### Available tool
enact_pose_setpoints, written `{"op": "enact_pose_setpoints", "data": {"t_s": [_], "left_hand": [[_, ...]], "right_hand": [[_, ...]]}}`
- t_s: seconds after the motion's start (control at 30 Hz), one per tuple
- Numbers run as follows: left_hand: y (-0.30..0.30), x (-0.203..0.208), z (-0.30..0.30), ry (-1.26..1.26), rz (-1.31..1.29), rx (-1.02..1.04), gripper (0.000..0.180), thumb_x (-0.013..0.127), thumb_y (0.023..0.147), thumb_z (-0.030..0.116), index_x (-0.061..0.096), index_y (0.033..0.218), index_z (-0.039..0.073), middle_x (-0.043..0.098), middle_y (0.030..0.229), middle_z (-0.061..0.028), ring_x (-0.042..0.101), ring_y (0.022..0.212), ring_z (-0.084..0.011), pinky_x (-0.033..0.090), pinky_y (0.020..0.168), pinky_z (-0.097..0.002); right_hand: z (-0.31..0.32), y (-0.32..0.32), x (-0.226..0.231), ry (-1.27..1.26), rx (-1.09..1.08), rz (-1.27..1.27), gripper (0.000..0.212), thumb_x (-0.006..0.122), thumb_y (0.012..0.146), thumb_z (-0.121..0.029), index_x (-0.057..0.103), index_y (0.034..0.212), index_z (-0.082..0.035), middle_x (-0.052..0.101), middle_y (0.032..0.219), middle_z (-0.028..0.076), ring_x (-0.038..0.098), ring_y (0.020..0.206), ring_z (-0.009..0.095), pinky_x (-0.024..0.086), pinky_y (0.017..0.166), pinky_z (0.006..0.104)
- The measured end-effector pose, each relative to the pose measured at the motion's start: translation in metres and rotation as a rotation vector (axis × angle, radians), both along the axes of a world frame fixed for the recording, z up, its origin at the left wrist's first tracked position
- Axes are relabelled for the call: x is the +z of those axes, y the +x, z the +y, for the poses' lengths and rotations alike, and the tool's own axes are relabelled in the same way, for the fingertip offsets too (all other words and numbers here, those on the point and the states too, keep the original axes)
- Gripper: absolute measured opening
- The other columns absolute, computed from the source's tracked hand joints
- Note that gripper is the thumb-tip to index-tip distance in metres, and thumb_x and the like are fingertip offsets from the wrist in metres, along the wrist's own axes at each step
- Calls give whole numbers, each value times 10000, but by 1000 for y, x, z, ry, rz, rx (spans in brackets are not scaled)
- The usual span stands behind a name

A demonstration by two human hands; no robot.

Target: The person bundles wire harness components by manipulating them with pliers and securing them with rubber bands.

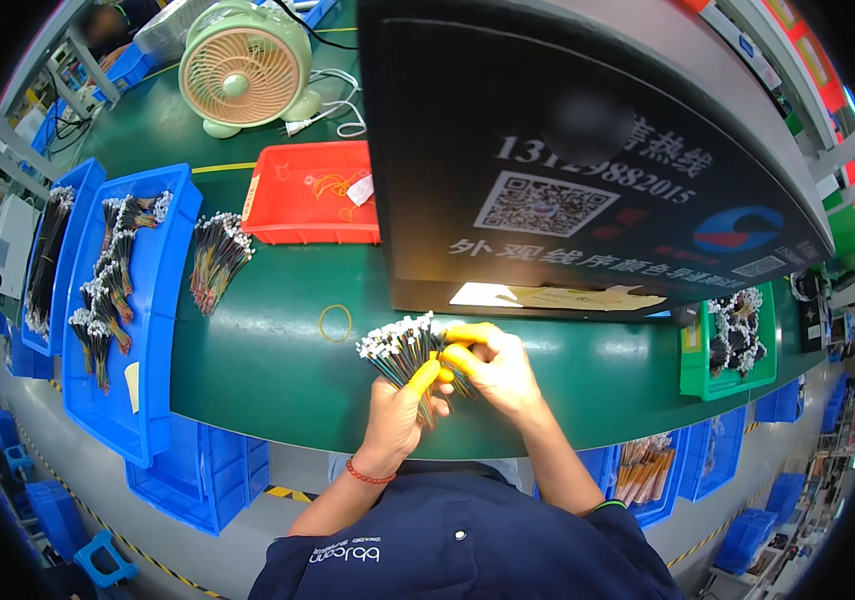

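A bundle of thin dark wires with white connectors (395,342) is gripped by my left hand (397,412), the connector ends fanned out away from me. Yellow finger covers sit on fingers of both hands. My right hand (499,372) is closed in a pinch at the bundle's right side, near the connectors. What exactly lies between its fingertips is partly hidden. A yellowish rubber band (335,323) lies on the green table (277,375), to the left of the bundle.
Another wire bundle (217,262) lies beside a blue tray (162,335) of bundles at left. A red tray (267,222) holds rubber bands. A large dark screen (587,150) stands ahead. A fan (245,75) stands at far left, a green bin (702,380) at right.
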State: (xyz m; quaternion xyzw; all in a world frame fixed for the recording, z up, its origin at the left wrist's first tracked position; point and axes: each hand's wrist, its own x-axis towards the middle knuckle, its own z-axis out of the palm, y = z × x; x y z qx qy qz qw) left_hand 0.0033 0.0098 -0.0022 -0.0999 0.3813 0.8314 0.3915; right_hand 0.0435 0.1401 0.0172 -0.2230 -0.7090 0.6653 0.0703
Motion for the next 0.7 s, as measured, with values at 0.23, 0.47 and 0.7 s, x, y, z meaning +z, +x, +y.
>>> {"op": "enact_pose_setpoints", "data": {"t_s": [0.23,0.47,0.7], "left_hand": [[1,-3,-4,-127,161,-23,160,524,820,79,538,948,-14,599,772,-102,569,613,-124,437,408,-195],[-1,6,-2,-94,127,-8,150,525,813,67,546,941,-9,602,764,-104,567,616,-121,432,409,-188],[-2,4,-3,-93,122,-18,136,540,803,61,554,921,-5,605,746,-101,565,604,-117,420,404,-181]], "right_hand": [[14,-3,-5,-871,-172,-40,138,555,804,-164,517,762,-37,501,659,13,369,433,33,285,309,164],[21,-4,-13,-1094,-245,25,92,522,818,-122,521,778,-40,524,681,33,368,438,27,280,310,150],[17,-3,-3,-708,-181,-105,125,561,793,-135,558,803,-10,526,696,35,376,462,29,308,359,163]]}}
